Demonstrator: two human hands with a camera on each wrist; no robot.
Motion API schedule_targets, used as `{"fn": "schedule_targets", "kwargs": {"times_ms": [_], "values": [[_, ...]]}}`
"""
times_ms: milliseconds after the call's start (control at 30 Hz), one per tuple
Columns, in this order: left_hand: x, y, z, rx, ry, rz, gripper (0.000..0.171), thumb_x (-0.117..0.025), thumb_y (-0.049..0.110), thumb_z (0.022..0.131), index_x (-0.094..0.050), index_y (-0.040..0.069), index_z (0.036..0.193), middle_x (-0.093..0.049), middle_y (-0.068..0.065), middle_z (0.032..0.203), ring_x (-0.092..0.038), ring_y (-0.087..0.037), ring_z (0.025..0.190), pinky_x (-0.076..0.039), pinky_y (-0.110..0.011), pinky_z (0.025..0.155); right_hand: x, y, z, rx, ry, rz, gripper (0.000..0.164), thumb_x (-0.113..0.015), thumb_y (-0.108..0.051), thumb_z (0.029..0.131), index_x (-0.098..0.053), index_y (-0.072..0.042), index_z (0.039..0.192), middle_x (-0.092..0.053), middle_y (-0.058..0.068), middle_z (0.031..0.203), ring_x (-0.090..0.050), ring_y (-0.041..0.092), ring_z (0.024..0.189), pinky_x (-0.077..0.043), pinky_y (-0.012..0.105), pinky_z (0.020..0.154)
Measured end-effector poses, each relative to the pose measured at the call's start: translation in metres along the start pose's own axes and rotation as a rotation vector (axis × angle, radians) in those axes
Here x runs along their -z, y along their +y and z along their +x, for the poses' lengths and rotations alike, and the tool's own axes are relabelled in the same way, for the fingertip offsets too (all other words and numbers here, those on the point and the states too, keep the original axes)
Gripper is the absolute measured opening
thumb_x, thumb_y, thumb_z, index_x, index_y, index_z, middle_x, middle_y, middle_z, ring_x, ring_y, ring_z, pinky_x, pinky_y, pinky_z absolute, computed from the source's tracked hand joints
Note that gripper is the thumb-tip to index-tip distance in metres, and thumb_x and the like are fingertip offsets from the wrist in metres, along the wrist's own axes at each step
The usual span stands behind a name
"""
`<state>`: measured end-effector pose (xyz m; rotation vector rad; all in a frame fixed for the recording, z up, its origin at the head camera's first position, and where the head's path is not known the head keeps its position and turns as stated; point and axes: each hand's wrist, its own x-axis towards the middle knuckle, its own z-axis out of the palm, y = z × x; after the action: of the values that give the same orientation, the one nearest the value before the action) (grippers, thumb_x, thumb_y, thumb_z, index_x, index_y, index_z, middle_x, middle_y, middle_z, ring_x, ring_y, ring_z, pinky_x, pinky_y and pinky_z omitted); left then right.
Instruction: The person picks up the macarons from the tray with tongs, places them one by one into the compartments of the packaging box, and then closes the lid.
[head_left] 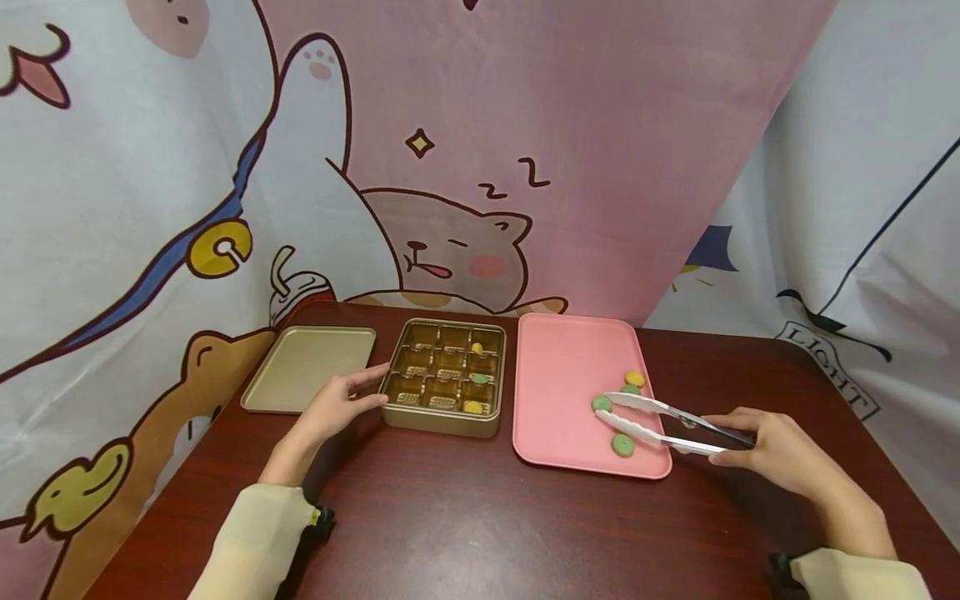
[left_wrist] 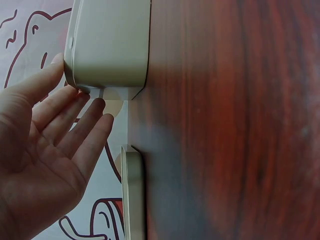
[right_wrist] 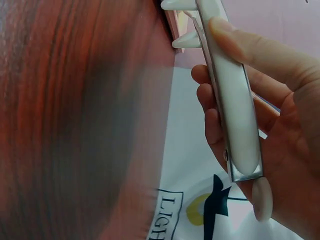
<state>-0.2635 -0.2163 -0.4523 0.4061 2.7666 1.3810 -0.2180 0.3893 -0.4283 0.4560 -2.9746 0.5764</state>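
Observation:
My right hand (head_left: 780, 454) holds white and silver tongs (head_left: 633, 428), their tips apart on either side of a small round green piece (head_left: 602, 404) on the pink tray (head_left: 555, 383). Another green piece (head_left: 622, 446) lies nearer the front, and a yellow piece (head_left: 635, 379) beside a partly covered green one (head_left: 631, 389) lies further back. With fingers extended, my left hand (head_left: 337, 407) touches the left side of a square gold tin (head_left: 442, 422). A divided insert (head_left: 438, 360) fills the tin; its right column holds a green piece between two yellow ones.
A flat gold lid (head_left: 311, 367) lies left of the tin. All of it rests on a dark red wooden table (head_left: 465, 517). Cartoon-printed cloth (head_left: 600, 167) hangs close behind and along both sides.

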Motion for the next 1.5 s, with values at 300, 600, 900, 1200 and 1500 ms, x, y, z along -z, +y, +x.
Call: {"fn": "schedule_targets", "kwargs": {"times_ms": [300, 600, 900, 1200, 1500], "values": [[0.001, 0.001, 0.0, -0.005, 0.011, 0.009, 0.052, -0.068, 0.014, 0.094, -0.053, 0.002, 0.143, -0.053, -0.017, 0.147, -0.045, -0.038, 0.139, -0.038, -0.057, 0.112, -0.007, 0.003, -0.001, 0.037, 0.074, 0.018, 0.046, -0.091, -0.026, 0.067, -0.077, -0.011, 0.109, -0.069, -0.004, 0.085, -0.047, -0.003, 0.072, -0.035, 0.02, 0.062], [0.001, 0.0, 0.0, -0.013, 0.009, 0.002, 0.053, -0.069, 0.015, 0.094, -0.053, 0.001, 0.143, -0.052, -0.017, 0.148, -0.046, -0.039, 0.139, -0.037, -0.057, 0.112, -0.005, 0.001, 0.002, 0.003, 0.051, 0.056, 0.049, -0.09, -0.028, 0.07, -0.076, -0.009, 0.112, -0.07, 0.001, 0.091, -0.047, -0.002, 0.073, -0.035, 0.02, 0.063], [0.002, 0.001, 0.0, -0.022, 0.01, 0.002, 0.053, -0.069, 0.015, 0.094, -0.054, 0.001, 0.143, -0.053, -0.017, 0.147, -0.046, -0.039, 0.139, -0.036, -0.057, 0.113, -0.005, -0.004, 0.005, 0.061, 0.099, 0.059, 0.044, -0.091, -0.027, 0.069, -0.077, -0.013, 0.109, -0.068, -0.004, 0.087, -0.048, -0.002, 0.073, -0.037, 0.02, 0.062], [0.002, 0.001, -0.001, -0.023, 0.011, -0.002, 0.053, -0.069, 0.014, 0.094, -0.054, 0.001, 0.142, -0.053, -0.017, 0.147, -0.045, -0.038, 0.14, -0.036, -0.057, 0.113, -0.004, -0.012, 0.012, 0.054, 0.079, 0.078, 0.046, -0.089, -0.026, 0.072, -0.075, -0.01, 0.113, -0.068, 0.0, 0.088, -0.048, 0.0, 0.073, -0.035, 0.02, 0.061], [0.001, -0.002, 0.0, -0.034, 0.014, -0.008, 0.053, -0.069, 0.014, 0.093, -0.054, 0.0, 0.142, -0.053, -0.017, 0.147, -0.046, -0.038, 0.14, -0.036, -0.057, 0.114, -0.003, -0.019, 0.018, 0.061, 0.066, 0.107, 0.046, -0.088, -0.027, 0.074, -0.075, -0.01, 0.114, -0.069, 0.002, 0.09, -0.049, 0.002, 0.074, -0.036, 0.021, 0.061]]}}
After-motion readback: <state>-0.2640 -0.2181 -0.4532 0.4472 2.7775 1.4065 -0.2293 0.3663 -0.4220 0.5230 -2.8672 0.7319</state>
